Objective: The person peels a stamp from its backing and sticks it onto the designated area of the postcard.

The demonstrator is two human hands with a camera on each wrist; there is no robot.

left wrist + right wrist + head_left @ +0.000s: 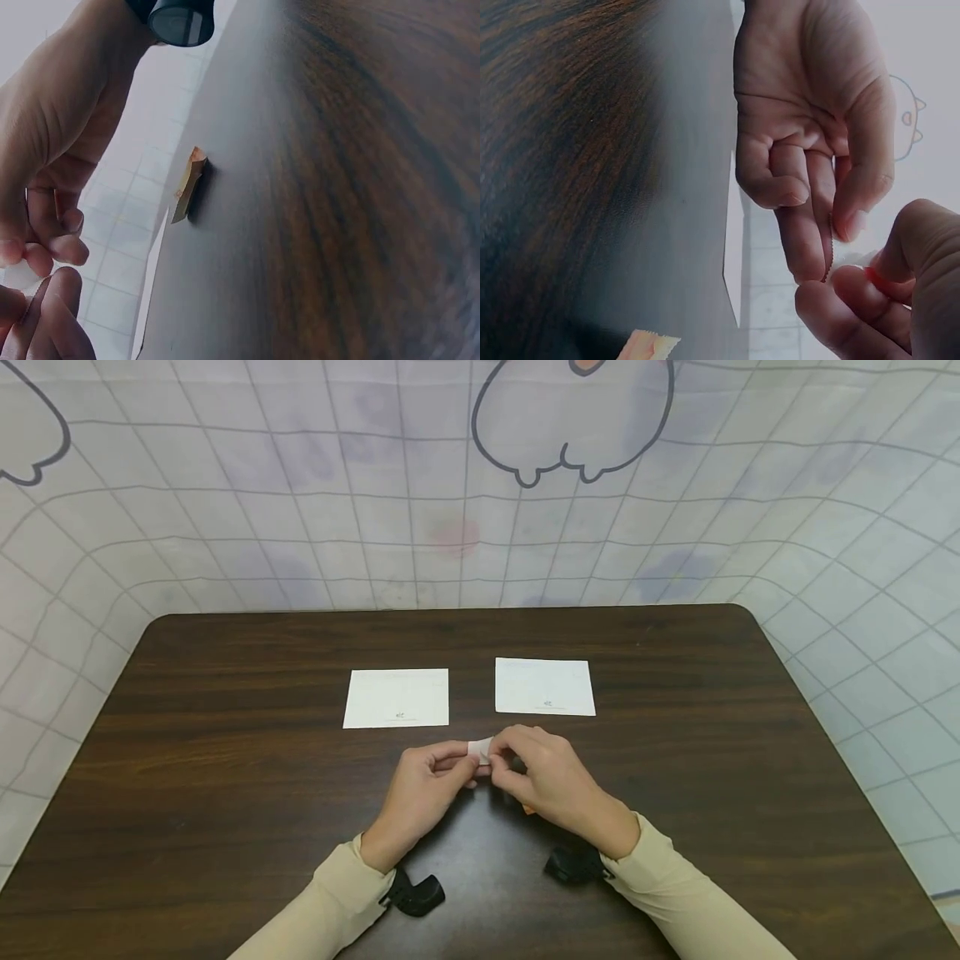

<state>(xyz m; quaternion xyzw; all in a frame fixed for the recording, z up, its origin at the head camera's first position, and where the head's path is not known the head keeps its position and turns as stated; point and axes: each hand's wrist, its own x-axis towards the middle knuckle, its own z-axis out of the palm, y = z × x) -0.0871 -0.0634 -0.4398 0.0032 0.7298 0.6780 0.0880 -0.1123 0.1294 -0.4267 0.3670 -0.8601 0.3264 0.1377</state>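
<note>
Between both hands is a small white paper-like piece [480,748] with a zigzag edge, seen from below in the right wrist view. My left hand [429,785] pinches its left end between thumb and fingers. The right hand [553,777] pinches the opposite end, fingertips close to those of the left. Much of the piece is hidden by fingers. On the table below lies a small folded orange-yellow wrapper [189,184], its zigzag edge showing in the right wrist view; in the head view the right hand mostly covers it.
Two white cards with small print, a left one [396,697] and a right one [544,687], lie side by side beyond the hands on the dark wooden table [225,777]. A grid-patterned cloth [337,510] hangs behind the table and along its sides.
</note>
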